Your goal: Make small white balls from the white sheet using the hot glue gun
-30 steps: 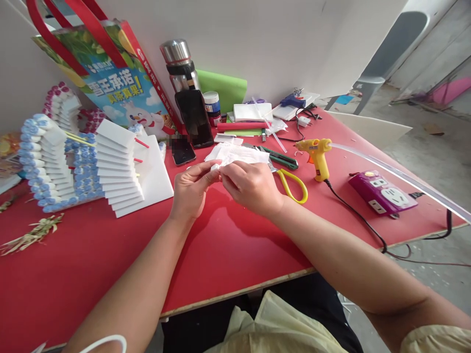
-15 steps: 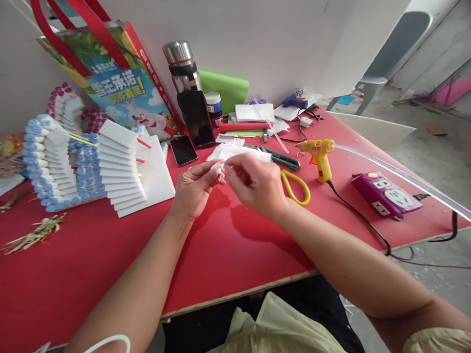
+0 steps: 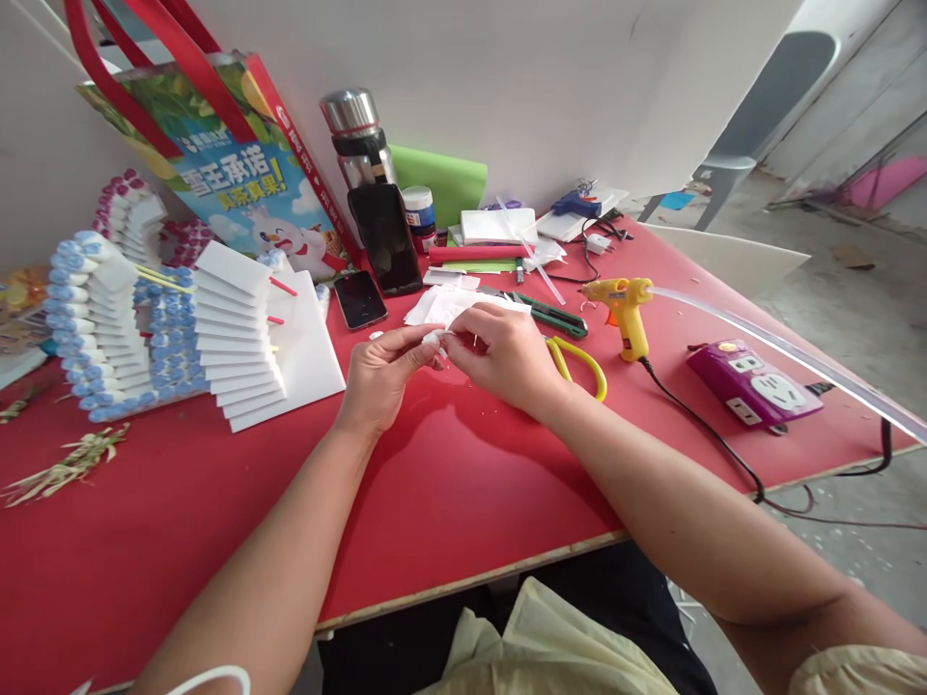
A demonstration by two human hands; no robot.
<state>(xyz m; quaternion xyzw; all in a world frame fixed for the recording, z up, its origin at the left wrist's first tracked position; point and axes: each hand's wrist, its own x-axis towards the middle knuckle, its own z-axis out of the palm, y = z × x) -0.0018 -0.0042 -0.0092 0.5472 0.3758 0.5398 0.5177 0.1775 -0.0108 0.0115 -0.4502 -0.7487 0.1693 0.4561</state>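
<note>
Again both hands (image 3: 378,375) (image 3: 511,355) at white piece (image 3: 434,338)

the left hand (image 3: 377,378) pinches a small white piece (image 3: 433,338) between thumb and forefinger. the right hand (image 3: 513,357) holds its fingertips at the piece's right edge. thin white sheets (image 3: 433,301) lie just beyond the hands. on the red tabletop (image 3: 449,512), to the right: yellow-handled scissors (image 3: 600,375), yellow hot-glue gun (image 3: 632,319), purple power strip (image 3: 753,386).
</note>
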